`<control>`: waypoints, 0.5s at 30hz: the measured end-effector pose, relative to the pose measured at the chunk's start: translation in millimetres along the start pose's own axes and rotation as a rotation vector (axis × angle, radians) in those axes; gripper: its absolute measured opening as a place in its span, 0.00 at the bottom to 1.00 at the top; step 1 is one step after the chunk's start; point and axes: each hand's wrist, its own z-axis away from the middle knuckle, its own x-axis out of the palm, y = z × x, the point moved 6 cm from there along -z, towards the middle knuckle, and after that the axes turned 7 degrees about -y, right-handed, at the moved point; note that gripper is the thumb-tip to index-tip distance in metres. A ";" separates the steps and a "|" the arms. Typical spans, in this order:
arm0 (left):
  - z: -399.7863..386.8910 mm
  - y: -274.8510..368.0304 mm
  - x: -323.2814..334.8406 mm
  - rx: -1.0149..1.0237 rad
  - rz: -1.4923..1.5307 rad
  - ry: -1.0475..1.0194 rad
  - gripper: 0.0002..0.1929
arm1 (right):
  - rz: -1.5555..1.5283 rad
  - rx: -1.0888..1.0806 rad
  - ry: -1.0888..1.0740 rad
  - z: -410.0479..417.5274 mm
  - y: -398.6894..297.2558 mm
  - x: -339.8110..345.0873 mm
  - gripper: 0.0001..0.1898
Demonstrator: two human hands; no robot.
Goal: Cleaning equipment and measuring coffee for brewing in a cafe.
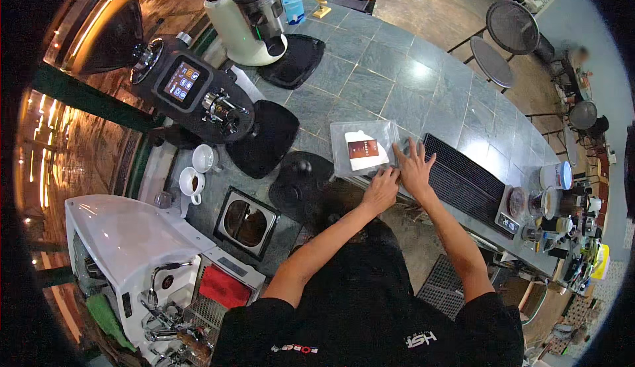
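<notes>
A clear plastic bag (342, 161) lies flat on the tiled counter in front of me. Inside it is a white, irregularly edged piece (381, 157) with a brown printed label (363, 149) bearing writing. My left hand (382, 191) has its fingers curled at the bag's lower right corner, seemingly gripping the edge. Beside it, my right hand (415, 166) is spread wide, palm down. Its thumb side touches the bag's right edge, while the other fingers reach towards a black rubber bar mat (464, 183).
Two coffee grinders (186, 87) (248, 20) stand on the left, near two white cups (192, 181) and a knock box (245, 222). A white espresso machine (134, 238) is at lower left. Right of the mat are a digital scale (507, 222) and several containers (550, 176).
</notes>
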 end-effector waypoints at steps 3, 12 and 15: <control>0.2 -1.7 -0.7 -0.044 0.020 -0.038 0.15 | -0.023 0.031 0.010 -16.6 0.6 2.3 0.29; 2.1 -1.3 1.3 -0.016 0.067 0.052 0.12 | -0.082 0.116 -0.029 -72.1 5.1 -1.4 0.31; 1.7 -5.5 4.7 -0.081 0.139 0.136 0.12 | -0.183 0.177 -0.108 -79.5 4.5 -1.9 0.31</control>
